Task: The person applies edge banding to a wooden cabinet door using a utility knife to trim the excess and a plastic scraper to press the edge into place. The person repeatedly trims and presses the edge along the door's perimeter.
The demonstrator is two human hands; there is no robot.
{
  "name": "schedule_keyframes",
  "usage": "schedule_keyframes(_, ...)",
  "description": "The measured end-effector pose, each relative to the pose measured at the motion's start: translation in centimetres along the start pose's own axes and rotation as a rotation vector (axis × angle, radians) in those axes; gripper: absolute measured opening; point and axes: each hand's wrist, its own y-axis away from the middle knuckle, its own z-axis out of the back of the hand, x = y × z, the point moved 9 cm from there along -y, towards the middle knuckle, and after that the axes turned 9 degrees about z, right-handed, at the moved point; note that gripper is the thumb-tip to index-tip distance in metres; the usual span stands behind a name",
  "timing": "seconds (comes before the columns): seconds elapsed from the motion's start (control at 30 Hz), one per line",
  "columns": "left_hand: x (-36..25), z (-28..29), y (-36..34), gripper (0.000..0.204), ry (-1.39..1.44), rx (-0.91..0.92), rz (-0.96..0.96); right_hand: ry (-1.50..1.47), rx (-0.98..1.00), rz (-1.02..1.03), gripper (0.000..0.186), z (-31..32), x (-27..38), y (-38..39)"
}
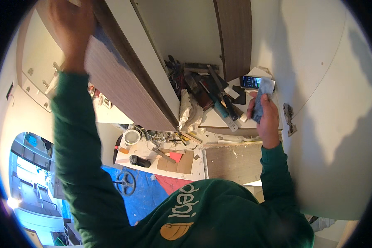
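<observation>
My left hand (pixel 73 29) is raised at the upper left, against the brown wood-grain cabinet door (pixel 132 89). Motion blur and the picture's rim keep me from making out its fingers. At the right, my right hand (pixel 270 120) grips a flat, stiff-looking grey-blue strip (pixel 258 106), thumb on one face and fingers wrapped around the edge. The strip's exact kind does not show. Just beyond it lies a phone (pixel 250 82) with its screen lit. Left of this hand a pile of hand tools (pixel 219 103) rests on the white shelf, among them a teal-handled one.
Crumpled white paper (pixel 189 109) sits by the pile. Below, a worktop carries a black bottle (pixel 139 161), a round white tub (pixel 131 137) and cardboard (pixel 184 163). A second wood-grain door (pixel 237 37) stands beyond. Blue sheeting (pixel 144 198) covers the floor.
</observation>
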Motion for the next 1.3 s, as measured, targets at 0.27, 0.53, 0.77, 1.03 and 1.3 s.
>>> schedule_keyframes(0.27,-20.9,17.9,42.6,0.02,0.577,1.439,1.223,-0.099,0.132,-0.116,0.045,-5.1,0.4,5.3)
schedule_keyframes(0.53,-30.7,34.9,56.9,0.052,1.323,1.799,2.161,-0.222,0.141,-0.238,0.055,-5.6,-3.0,5.4)
schedule_keyframes(0.77,-27.1,28.3,42.8,0.057,1.821,1.546,2.402,-0.275,0.199,-0.257,0.07,-8.0,-3.0,5.5)
schedule_keyframes(1.03,-29.7,37.5,53.1,0.056,1.154,2.054,2.406,-0.184,0.243,-0.19,0.042,-8.1,-3.1,7.0)
schedule_keyframes(1.3,-28.5,26.5,38.2,0.06,1.898,1.767,2.205,-0.159,0.161,-0.275,0.03,-6.9,-4.6,9.0)
